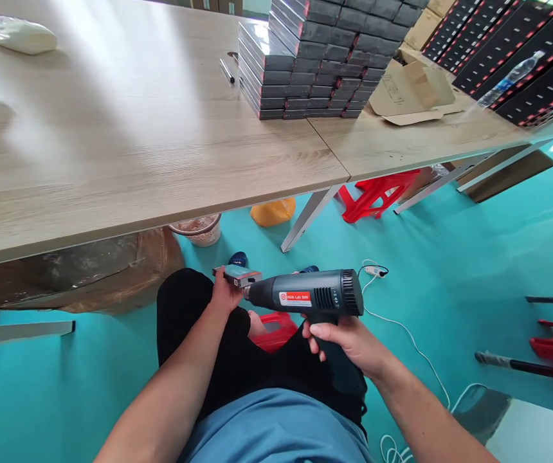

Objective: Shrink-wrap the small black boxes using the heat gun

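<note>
1. Main thing to eyeball: your heat gun (305, 291) runs side to side over your lap, its narrow end pointing left, right by the small box (240, 274). Can't tell if the 2 touch.
2. Your right grip (339, 337) is wrapped around the gun's handle, well off to the box's right.
3. Your left grip (226, 296) is the nearer of the 2, and it's got the box held.
4. Box sits just past those left fingers, long axis roughly sideways, off the counter (136, 161).
</note>
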A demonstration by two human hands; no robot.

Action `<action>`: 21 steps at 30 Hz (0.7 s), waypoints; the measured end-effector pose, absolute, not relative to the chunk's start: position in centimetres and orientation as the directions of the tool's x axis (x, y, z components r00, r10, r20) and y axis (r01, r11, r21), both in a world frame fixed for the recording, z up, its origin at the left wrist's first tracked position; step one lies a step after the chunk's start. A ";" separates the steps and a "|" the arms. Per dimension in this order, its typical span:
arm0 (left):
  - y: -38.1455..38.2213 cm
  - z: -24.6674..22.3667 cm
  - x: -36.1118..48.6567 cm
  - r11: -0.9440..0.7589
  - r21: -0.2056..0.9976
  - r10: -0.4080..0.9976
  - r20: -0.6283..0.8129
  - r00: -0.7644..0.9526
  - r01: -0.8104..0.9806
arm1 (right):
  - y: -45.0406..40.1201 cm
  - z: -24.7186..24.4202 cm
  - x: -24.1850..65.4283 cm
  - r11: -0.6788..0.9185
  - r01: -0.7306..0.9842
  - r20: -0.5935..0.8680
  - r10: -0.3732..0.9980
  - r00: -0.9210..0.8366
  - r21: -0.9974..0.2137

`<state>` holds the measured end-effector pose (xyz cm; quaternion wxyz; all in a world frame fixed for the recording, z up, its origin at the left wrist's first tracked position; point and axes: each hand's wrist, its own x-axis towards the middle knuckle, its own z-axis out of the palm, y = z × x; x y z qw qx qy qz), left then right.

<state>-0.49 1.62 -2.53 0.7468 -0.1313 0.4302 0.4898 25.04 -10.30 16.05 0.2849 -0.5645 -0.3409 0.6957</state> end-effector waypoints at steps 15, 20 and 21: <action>1.6 -3.1 -0.5 0.380 0.279 0.599 -0.801 0.004 -0.882 | -9.3 15.3 23.9 -0.555 -0.034 -0.556 0.831 0.023 -0.831; 1.9 -3.6 -0.3 0.384 0.317 0.587 -0.809 -0.036 -0.867 | -10.3 15.2 26.2 -0.634 -0.290 -0.658 0.753 -0.021 -0.717; 2.0 -3.6 -0.2 0.379 0.321 0.586 -0.809 -0.043 -0.868 | -10.6 15.2 26.4 -0.635 -0.313 -0.663 0.748 -0.022 -0.706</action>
